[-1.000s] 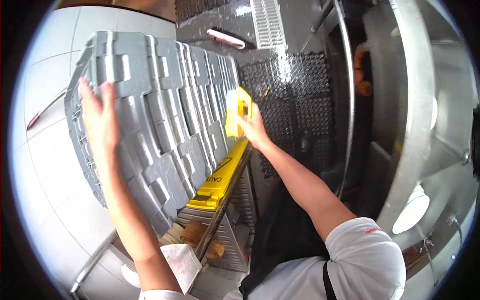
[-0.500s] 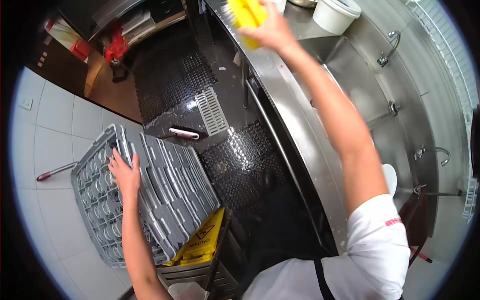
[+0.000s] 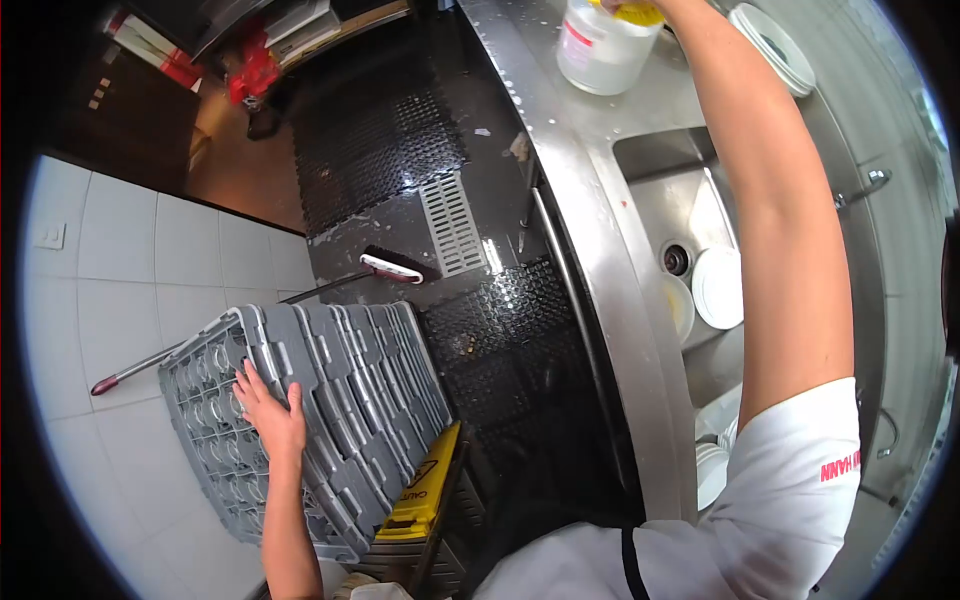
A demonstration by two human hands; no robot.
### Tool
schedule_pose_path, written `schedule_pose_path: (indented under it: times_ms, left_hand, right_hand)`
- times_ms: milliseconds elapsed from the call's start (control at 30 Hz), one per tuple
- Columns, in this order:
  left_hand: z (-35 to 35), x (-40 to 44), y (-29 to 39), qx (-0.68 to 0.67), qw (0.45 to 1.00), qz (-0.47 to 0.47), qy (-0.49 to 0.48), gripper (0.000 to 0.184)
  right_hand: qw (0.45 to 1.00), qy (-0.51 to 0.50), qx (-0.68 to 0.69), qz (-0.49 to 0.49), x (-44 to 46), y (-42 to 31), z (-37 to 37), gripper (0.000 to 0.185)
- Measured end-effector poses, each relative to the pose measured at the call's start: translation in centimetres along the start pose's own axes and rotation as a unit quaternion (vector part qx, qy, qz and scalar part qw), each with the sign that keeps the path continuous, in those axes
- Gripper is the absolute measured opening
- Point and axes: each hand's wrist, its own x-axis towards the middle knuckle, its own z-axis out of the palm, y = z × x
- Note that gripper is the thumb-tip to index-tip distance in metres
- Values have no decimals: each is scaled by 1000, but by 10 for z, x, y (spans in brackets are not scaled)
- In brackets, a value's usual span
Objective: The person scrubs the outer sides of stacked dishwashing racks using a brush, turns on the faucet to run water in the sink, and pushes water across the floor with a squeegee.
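My left hand [image 3: 272,412] rests with spread fingers on the upper edge of a tilted stack of grey dish racks [image 3: 345,400]; clear glasses [image 3: 215,410] sit in the top rack's compartments. Up at the top edge, my right hand [image 3: 662,6] is mostly cut off by the frame. It holds the yellow brush [image 3: 638,14] at the mouth of a translucent white bucket [image 3: 605,55], which stands on the steel counter [image 3: 575,170]. Only a small part of the brush shows.
White plates [image 3: 718,288] and a bowl lie in the sink [image 3: 680,195], with more plates on the counter's far side. A yellow caution sign [image 3: 425,490] leans beside the racks. A long-handled floor brush [image 3: 392,267] lies behind them, near a floor drain [image 3: 452,225].
My right hand left the racks with the yellow brush, swung over the counter and is now at the bucket. My left hand stays on the racks. The view has turned toward the sink.
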Motion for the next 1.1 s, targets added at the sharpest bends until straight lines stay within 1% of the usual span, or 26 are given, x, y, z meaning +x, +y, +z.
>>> schedule_pose_path:
  times_ms: [67, 133, 267, 400, 467, 500, 567, 633, 700, 800, 833, 867, 933, 967, 1000, 1033, 1067, 1100]
  left_hand:
    - [-3, 1, 3, 8, 1000, -5, -6, 91]
    - [-5, 2, 5, 11, 1000, -17, -20, 92]
    - [-4, 3, 5, 12, 1000, -16, -22, 93]
    - [-3, 2, 4, 4, 1000, -11, -24, 93]
    - [-4, 4, 3, 0, 1000, -9, -19, 92]
    - [-4, 4, 3, -3, 1000, -6, -18, 92]
    - [-3, 4, 3, -7, 1000, -6, -16, 92]
    - [-2, 4, 1, -9, 1000, -10, -15, 92]
    - [-1, 4, 2, -18, 1000, -13, -19, 92]
    - [-1, 6, 1, -47, 999, -6, -8, 93]
    - [0, 7, -2, -58, 998, 7, 3, 92]
    - [5, 8, -6, -55, 998, 12, 9, 91]
    - [10, 8, -15, -117, 991, 51, 40, 84]
    - [11, 8, -18, -140, 987, 63, 46, 84]
    - [12, 10, -21, -149, 984, 82, 43, 86]
    - [13, 4, -25, -146, 984, 87, 48, 86]
    - [14, 0, -25, -146, 983, 95, 54, 86]
    - [11, -8, -26, -120, 986, 113, 35, 87]
  right_hand:
    - [992, -107, -73, -5, 35, -10, 21, 35]
    - [996, -76, -36, 15, 48, -12, 59, 35]
    - [991, -125, -18, 36, 63, 2, 105, 44]
    - [984, -161, 60, 46, 57, 21, 103, 55]
    - [971, -174, 156, 54, 51, 31, 85, 60]
    - [957, -176, 224, 54, 44, 37, 74, 63]
    - [907, -169, 384, 30, 29, 44, 48, 51]
    - [834, -152, 530, 3, -3, 51, 18, 39]
    - [737, -134, 661, -32, -37, 49, -6, 29]
    - [649, -119, 736, -151, -94, 0, -22, 32]
    - [585, -148, 771, -204, -108, -23, -13, 37]
    - [562, -157, 785, -210, -120, -51, 0, 37]
    - [510, -183, 814, -209, -152, -118, 43, 38]
    - [526, -204, 799, -210, -179, -151, 68, 38]
    - [479, -236, 813, -232, -205, -197, 95, 38]
    - [436, -237, 824, -272, -224, -245, 141, 41]
    - [517, -248, 788, -224, -248, -286, 197, 42]
    - [592, -256, 744, -174, -268, -326, 244, 43]
